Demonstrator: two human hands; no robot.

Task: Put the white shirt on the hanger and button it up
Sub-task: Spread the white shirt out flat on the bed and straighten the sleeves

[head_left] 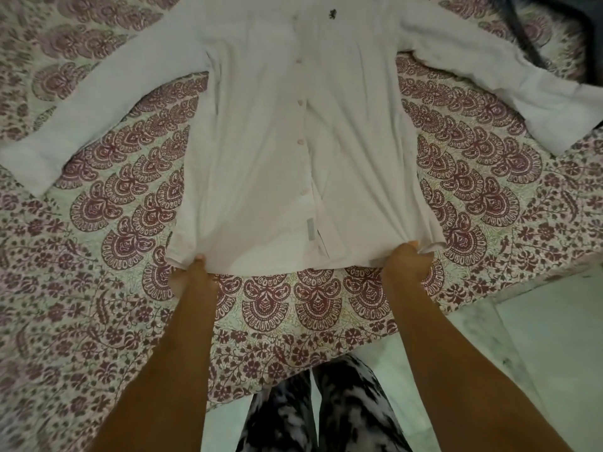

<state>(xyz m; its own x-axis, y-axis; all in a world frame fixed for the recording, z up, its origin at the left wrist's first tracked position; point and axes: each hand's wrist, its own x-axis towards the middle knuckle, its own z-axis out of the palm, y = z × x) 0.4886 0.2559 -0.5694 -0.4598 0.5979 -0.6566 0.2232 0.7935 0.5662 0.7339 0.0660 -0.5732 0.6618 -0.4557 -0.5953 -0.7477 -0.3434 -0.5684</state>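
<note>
The white shirt lies flat and front-up on the bed, sleeves spread to both sides, its button placket running down the middle and a small dark logo on the chest. My left hand grips the bottom hem near its left corner. My right hand grips the hem near its right corner, where the cloth bunches. No hanger is in view.
The bed is covered with a maroon-and-cream patterned sheet whose edge runs diagonally at the lower right. Pale floor tiles lie beyond it. My patterned trouser legs stand against the bed's near edge. A dark object lies at the top right.
</note>
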